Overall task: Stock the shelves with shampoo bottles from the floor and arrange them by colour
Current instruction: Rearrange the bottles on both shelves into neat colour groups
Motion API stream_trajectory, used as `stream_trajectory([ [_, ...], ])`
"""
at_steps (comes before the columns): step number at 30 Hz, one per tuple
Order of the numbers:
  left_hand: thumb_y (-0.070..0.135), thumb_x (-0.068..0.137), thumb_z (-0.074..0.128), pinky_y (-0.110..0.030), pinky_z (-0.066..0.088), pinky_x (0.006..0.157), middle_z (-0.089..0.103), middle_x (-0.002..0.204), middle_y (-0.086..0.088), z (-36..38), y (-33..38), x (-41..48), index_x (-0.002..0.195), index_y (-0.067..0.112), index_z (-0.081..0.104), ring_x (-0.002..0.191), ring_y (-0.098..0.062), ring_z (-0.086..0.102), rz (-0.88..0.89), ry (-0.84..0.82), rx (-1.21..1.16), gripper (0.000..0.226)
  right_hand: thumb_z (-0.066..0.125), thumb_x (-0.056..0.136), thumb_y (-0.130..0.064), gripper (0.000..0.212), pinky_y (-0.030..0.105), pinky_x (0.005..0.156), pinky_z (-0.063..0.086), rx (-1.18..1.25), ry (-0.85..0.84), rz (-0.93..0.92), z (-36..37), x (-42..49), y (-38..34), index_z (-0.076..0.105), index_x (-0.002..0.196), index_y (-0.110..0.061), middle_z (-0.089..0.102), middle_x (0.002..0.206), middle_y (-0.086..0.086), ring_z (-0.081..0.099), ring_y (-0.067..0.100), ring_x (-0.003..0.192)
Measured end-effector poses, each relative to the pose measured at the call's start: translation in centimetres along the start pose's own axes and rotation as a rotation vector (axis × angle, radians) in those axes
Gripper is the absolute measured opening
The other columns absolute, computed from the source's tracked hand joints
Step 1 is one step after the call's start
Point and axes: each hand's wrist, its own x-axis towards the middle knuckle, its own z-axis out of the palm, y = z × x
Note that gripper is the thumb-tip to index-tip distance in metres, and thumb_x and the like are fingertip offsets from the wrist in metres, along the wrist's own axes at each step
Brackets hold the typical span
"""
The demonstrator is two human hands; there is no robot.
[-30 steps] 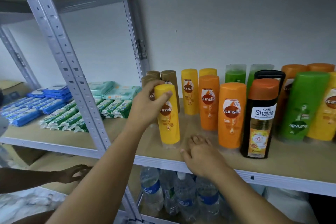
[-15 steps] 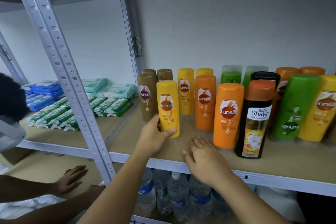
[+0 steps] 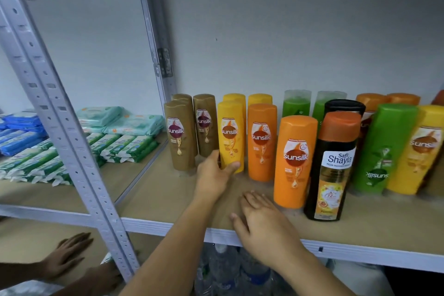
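Observation:
A yellow shampoo bottle (image 3: 230, 134) stands upright on the wooden shelf (image 3: 156, 194), between brown bottles (image 3: 179, 134) on its left and orange bottles (image 3: 262, 142) on its right. My left hand (image 3: 213, 175) grips the yellow bottle at its base, thumb across the front. My right hand (image 3: 262, 223) lies flat on the shelf's front edge, fingers straight, holding nothing. Farther right stand a larger orange bottle (image 3: 294, 161), a black bottle with an orange cap (image 3: 332, 166), green bottles (image 3: 382, 149) and another yellow one (image 3: 419, 151).
A perforated metal upright (image 3: 60, 113) divides this bay from the left one, which holds stacked wipe packs (image 3: 120, 137). Water bottles (image 3: 223, 271) stand on the shelf below. Another person's hand (image 3: 64, 255) rests on the lower left shelf.
My left hand slid from the yellow bottle's top to its base and pushed it back into line with the other bottles. My right hand stayed on the shelf edge.

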Motion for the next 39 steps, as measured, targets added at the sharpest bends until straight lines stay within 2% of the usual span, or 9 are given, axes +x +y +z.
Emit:
stream_trajectory([
  [5, 0.045, 0.088, 0.073, -0.011, 0.046, 0.077, 0.072, 0.105, 0.010, -1.5, 0.1, -2.2, 0.122, 0.025, 0.065, 0.095, -0.005, 0.064, 0.062, -0.085, 0.131, 0.040, 0.022, 0.106, -0.047, 0.061, 0.031, 0.125, 0.009, -0.008, 0.027, -0.039, 0.3, -0.5, 0.3, 0.030, 0.156, -0.013, 0.028, 0.164, 0.006, 0.021, 0.018, 0.152],
  [12, 0.041, 0.095, 0.064, -0.036, 0.048, 0.089, 0.069, 0.116, -0.013, -3.6, 0.5, -8.3, 0.121, 0.004, 0.062, 0.105, -0.029, 0.062, 0.074, -0.264, 0.419, 0.045, 0.024, 0.109, -0.041, 0.055, 0.023, 0.119, -0.003, -0.003, 0.020, -0.102, -0.7, -4.1, 0.8, 0.030, 0.157, -0.015, 0.025, 0.165, 0.002, 0.016, 0.015, 0.153],
  [19, 0.045, 0.098, 0.040, -0.043, 0.046, 0.085, 0.059, 0.092, -0.002, -1.9, 1.8, -12.4, 0.087, 0.013, 0.056, 0.093, -0.025, 0.057, 0.236, -0.265, 0.538, 0.038, 0.030, 0.108, -0.042, 0.055, 0.023, 0.121, 0.004, 0.066, -0.008, -0.040, -2.8, -8.9, 3.2, 0.034, 0.156, -0.016, 0.029, 0.164, 0.001, 0.020, 0.014, 0.152],
  [25, 0.039, 0.102, 0.049, -0.037, 0.039, 0.100, 0.063, 0.118, -0.005, 1.0, 3.9, -14.7, 0.110, 0.011, 0.063, 0.116, -0.026, 0.055, 0.367, -0.347, 0.589, 0.032, 0.038, 0.108, -0.037, 0.049, 0.018, 0.115, 0.013, 0.113, 0.027, 0.058, -4.9, -12.6, 5.4, 0.045, 0.149, -0.011, 0.038, 0.159, 0.001, 0.029, 0.015, 0.147],
  [27, 0.043, 0.101, 0.049, -0.037, 0.040, 0.103, 0.063, 0.124, -0.006, 2.0, 4.7, -15.1, 0.116, 0.011, 0.064, 0.120, -0.026, 0.055, 0.391, -0.362, 0.587, 0.038, 0.040, 0.108, -0.037, 0.048, 0.020, 0.114, 0.018, 0.123, 0.030, 0.106, -5.2, -13.4, 6.2, 0.049, 0.146, -0.009, 0.044, 0.155, 0.004, 0.035, 0.018, 0.144],
  [30, 0.049, 0.100, 0.045, -0.038, 0.047, 0.083, 0.064, 0.106, -0.003, 3.3, 6.1, -15.8, 0.098, 0.016, 0.061, 0.100, -0.026, 0.061, 0.427, -0.360, 0.574, 0.036, 0.042, 0.106, -0.036, 0.043, 0.027, 0.112, 0.026, 0.129, 0.030, 0.177, -5.4, -13.9, 7.8, 0.058, 0.134, -0.008, 0.055, 0.143, 0.006, 0.044, 0.023, 0.136],
  [32, 0.045, 0.101, 0.046, -0.037, 0.046, 0.076, 0.065, 0.104, -0.003, 4.0, 7.3, -16.6, 0.099, 0.016, 0.061, 0.096, -0.025, 0.061, 0.468, -0.365, 0.587, 0.033, 0.041, 0.106, -0.038, 0.041, 0.032, 0.113, 0.026, 0.103, 0.050, 0.200, -5.4, -14.1, 8.8, 0.059, 0.133, -0.012, 0.055, 0.143, 0.003, 0.043, 0.021, 0.137],
  [37, 0.057, 0.093, 0.023, -0.041, 0.053, 0.082, 0.066, 0.120, 0.000, 6.6, 9.4, -18.2, 0.117, 0.018, 0.063, 0.105, -0.024, 0.063, 0.617, -0.399, 0.608, 0.061, 0.033, 0.107, -0.042, 0.044, 0.043, 0.118, 0.016, 0.037, 0.090, 0.281, -5.4, -15.6, 11.7, 0.051, 0.144, -0.024, 0.043, 0.155, -0.006, 0.030, 0.016, 0.146],
  [39, 0.056, 0.094, 0.026, -0.042, 0.055, 0.084, 0.067, 0.123, -0.003, 8.0, 10.1, -18.5, 0.120, 0.015, 0.064, 0.109, -0.026, 0.063, 0.673, -0.440, 0.586, 0.061, 0.031, 0.108, -0.042, 0.043, 0.043, 0.118, 0.019, 0.057, 0.131, 0.320, -5.7, -16.2, 13.3, 0.055, 0.140, -0.026, 0.047, 0.151, -0.007, 0.033, 0.017, 0.143],
])
